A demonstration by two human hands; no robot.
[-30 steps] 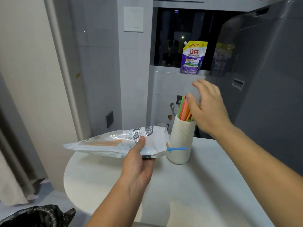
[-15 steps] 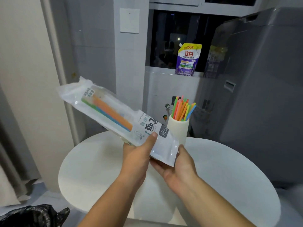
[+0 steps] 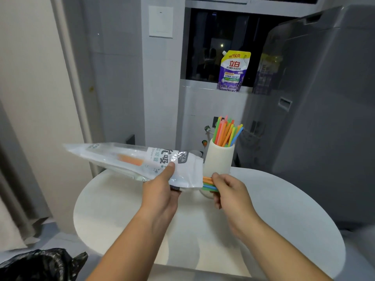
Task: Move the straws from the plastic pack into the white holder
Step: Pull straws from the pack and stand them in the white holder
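The plastic pack (image 3: 129,161) has dropped level and the right hand (image 3: 229,191) (formerly beneath it) now pinches protruding straws (image 3: 207,183).

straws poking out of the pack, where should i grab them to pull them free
Pinch the bare straw ends as one bunch, coming from the right, in line with them. They lie nearly level, pointing right out of the pack mouth; the rest is inside the plastic. The left hand holds the pack.
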